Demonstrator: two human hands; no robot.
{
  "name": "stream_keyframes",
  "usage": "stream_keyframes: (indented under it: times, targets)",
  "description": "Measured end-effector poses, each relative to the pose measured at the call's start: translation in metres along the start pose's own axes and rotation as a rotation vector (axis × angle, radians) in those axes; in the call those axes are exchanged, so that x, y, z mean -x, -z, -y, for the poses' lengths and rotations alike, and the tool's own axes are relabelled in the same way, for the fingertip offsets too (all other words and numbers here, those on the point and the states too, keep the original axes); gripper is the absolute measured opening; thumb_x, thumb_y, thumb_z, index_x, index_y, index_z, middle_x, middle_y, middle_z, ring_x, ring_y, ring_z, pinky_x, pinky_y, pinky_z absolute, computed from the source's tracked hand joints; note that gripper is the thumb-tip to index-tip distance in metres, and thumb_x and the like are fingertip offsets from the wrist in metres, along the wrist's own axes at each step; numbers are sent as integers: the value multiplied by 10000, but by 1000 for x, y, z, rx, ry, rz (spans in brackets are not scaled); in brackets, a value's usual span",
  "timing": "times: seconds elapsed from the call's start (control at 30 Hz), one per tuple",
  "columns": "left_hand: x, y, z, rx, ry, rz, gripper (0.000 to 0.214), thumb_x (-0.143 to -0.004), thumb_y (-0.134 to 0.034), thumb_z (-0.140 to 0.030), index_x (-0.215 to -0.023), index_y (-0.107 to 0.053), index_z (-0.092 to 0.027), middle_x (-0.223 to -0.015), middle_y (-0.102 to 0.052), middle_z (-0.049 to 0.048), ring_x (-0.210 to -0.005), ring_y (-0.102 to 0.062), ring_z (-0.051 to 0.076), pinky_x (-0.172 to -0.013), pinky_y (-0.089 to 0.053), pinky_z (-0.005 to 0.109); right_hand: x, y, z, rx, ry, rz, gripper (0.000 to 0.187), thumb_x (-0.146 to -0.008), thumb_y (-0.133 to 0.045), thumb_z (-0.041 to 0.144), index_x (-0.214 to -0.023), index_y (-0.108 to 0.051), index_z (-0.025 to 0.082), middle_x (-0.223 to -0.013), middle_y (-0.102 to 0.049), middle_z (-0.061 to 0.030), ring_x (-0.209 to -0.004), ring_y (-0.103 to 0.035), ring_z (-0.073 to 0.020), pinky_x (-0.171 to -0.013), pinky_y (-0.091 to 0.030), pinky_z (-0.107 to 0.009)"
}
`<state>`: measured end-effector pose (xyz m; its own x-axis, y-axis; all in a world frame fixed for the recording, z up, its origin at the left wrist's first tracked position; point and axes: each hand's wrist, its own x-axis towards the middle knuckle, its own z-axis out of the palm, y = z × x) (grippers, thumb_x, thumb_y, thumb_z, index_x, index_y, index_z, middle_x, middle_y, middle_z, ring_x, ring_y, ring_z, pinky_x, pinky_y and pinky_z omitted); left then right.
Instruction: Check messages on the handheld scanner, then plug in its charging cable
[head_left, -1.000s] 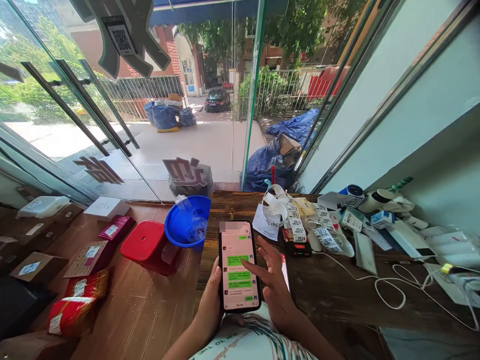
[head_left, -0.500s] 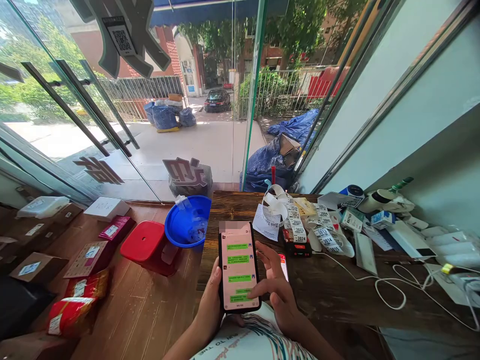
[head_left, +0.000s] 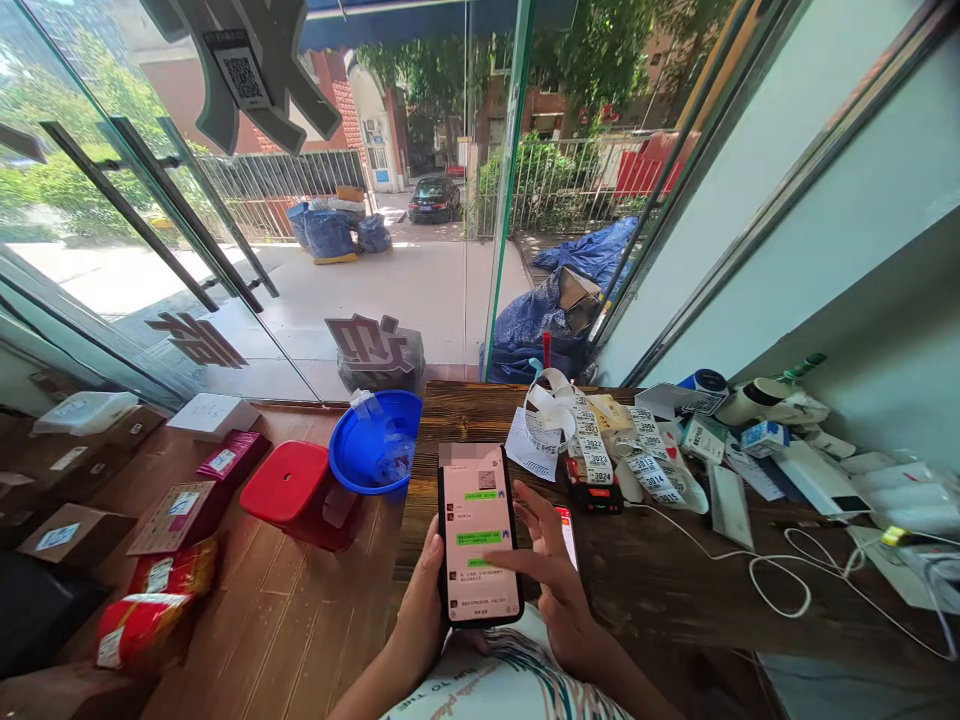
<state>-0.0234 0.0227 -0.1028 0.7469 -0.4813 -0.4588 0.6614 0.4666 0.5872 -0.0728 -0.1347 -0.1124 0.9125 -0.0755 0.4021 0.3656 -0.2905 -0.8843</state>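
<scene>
Fingers of the left hand grasp the smartphone along its left side, thumb at the rim; those of the right hand hold nothing, the index extended over the lit chat, whether touching the glass I cannot tell. The smartphone is held up near the table's left edge, toward the near corner. Working it well probably calls for a firm left grip, thumb clear of the glass, and light index strokes that don't tilt it. A second phone lies partly hidden behind the right hand; toward the far edge, number-label strips rest on a black-and-red device.
</scene>
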Motion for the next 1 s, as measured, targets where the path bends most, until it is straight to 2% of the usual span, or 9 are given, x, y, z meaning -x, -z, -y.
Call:
stream_keyframes:
  times: [0.07, 0.2, 0.37, 0.53, 0.6, 0.73, 0.83, 0.93, 1.0]
  targets:
    - [-2, 1, 0, -25, 10, -13, 785, -718, -674, -531, -1390, -342, -299, -1206, -630, 75, -1043, -611, 308, -609, -585, 316, 0, 0, 0, 22, -39, 8, 509, -889, -312, 610, -1178, -615, 320, -1545, -135, 12, -1412, -125, -358, -1131, -153, -567]
    - [-3, 2, 1, -67, 28, 6, 833, -722, -633, -586, -1419, -251, -334, -1251, -599, 101, -939, -651, 326, -356, -491, 237, -2, 0, 0, -86, 21, -6, 477, -899, -309, 590, -948, -712, 340, -1524, -193, 61, -1389, -194, -355, -1112, -190, -568]
    - [-2, 3, 1, -44, 92, 48, 822, -726, -616, -605, -1410, -241, -344, -1247, -596, 124, -930, -656, 330, -342, -468, 212, -2, -1, -2, 93, -46, 8, 523, -915, -255, 576, -1290, -525, 330, -1539, -121, -5, -1402, -120, -349, -1119, -167, -572]
    - [-3, 5, 2, -75, 46, 27, 807, -721, -631, -592, -1392, -279, -314, -1159, -642, 120, -838, -677, 334, -295, -467, 246, -2, -2, 1, -91, 37, -38, 448, -917, -337, 534, -879, -723, 310, -1512, -224, 41, -1364, -235, -349, -1091, -217, -567]
    - [-2, 4, 2, -60, 18, 10, 778, -720, -653, -564, -1379, -330, -304, -1150, -653, 105, -864, -676, 320, -354, -520, 263, -2, -2, 2, -94, 21, -35, 471, -913, -317, 555, -911, -720, 311, -1513, -220, 36, -1365, -227, -351, -1097, -198, -569]
    - [2, -2, 0, 19, -28, -10, 606, -767, -655, -454, -1318, -460, -293, -1234, -621, 68, -1110, -579, 318, -673, -607, 338, -3, -2, 1, 26, -18, -34, 479, -919, -281, 557, -1178, -620, 339, -1518, -173, 15, -1391, -155, -342, -1109, -187, -547]
    - [4, -6, -1, 27, -19, -7, 568, -773, -651, -436, -1296, -494, -283, -1244, -619, 62, -1171, -531, 336, -787, -587, 408, -1, -2, 1, -34, 5, -40, 418, -920, -330, 528, -1061, -678, 343, -1512, -199, 39, -1391, -171, -336, -1120, -166, -543]
    - [5, -6, -1, 5, -38, -5, 584, -777, -637, -463, -1303, -487, -260, -1263, -606, 70, -1181, -521, 336, -808, -577, 403, 0, -2, 2, -167, 34, -31, 406, -917, -363, 513, -838, -716, 328, -1498, -235, 84, -1385, -198, -329, -1119, -169, -544]
    - [4, -5, 0, -14, -33, 4, 611, -791, -602, -501, -1333, -445, -266, -1259, -604, 84, -1134, -556, 341, -697, -600, 369, 0, -2, 2, -137, 29, -34, 427, -918, -331, 536, -925, -707, 332, -1506, -220, 64, -1383, -198, -331, -1112, -179, -547]
